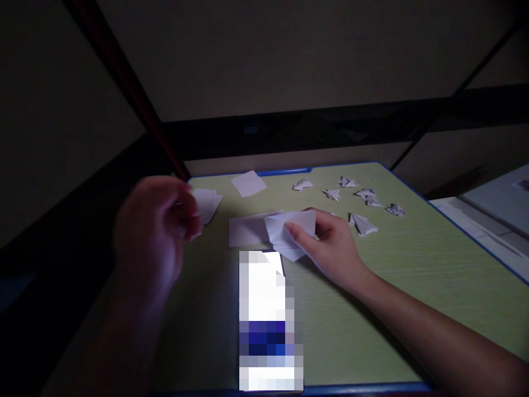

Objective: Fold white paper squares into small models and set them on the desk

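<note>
My right hand (330, 242) is closed on a folded sheet of white paper (301, 227), with the thumb pressed flat on its front. The folded paper is held just above the far end of a lit phone (268, 331), whose screen is pixelated. My left hand (151, 237) is raised at the left, smeared by motion, its fingers curled inward. Whether anything is between them I cannot make out. Behind it, partly hidden, lies a small stack of white paper (209, 204). A flat paper strip (248, 230) rests left of the folded sheet.
A square white sheet (248, 183) lies near the table's far edge. Several small folded paper pieces (332, 194) are scattered at the back right, among them a larger one (362, 224). The green table (413, 298) has a blue rim. White boxes or papers (491, 220) stand beyond its right side.
</note>
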Demonstrator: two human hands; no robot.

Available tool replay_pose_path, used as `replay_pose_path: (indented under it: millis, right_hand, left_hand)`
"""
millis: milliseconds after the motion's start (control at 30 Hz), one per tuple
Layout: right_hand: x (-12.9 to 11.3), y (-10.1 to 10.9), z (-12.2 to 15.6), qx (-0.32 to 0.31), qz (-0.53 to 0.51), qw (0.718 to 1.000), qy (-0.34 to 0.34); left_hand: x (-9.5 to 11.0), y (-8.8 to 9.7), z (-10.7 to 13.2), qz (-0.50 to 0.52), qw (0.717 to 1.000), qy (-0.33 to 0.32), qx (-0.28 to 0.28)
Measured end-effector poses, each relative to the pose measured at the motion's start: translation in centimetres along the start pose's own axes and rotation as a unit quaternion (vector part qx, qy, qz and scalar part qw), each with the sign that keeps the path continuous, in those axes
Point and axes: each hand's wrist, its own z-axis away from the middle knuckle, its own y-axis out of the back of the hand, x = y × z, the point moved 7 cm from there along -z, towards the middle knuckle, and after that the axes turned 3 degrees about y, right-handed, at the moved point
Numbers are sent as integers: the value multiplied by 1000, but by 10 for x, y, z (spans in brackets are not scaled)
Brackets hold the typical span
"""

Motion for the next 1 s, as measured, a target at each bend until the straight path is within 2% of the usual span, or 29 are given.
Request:
replay_pose_path:
  millis: [133, 267, 367, 567, 733, 1000]
  right_hand:
    - [2, 5, -2, 16, 2, 1000, -5]
    - [-1, 9, -3, 37, -14, 999, -1]
    - [-3, 10, -3, 41, -8, 999, 1]
    - [-2, 9, -1, 39, -6, 999, -3]
    - [-2, 9, -1, 37, 7, 999, 5]
    - [-3, 10, 1, 39, 30, 999, 19]
  left_hand:
    - [-28, -46, 1, -7, 991, 69, -113]
    - [-40, -69, 15, -21, 983, 50, -177]
    - [-45, -71, 24, -42, 979, 17, -200]
    - [-42, -72, 34, -176, 952, -95, -231]
    - [-35, -73, 39, -198, 945, -157, -209]
    - [-27, -76, 45, -205, 937, -205, -195]
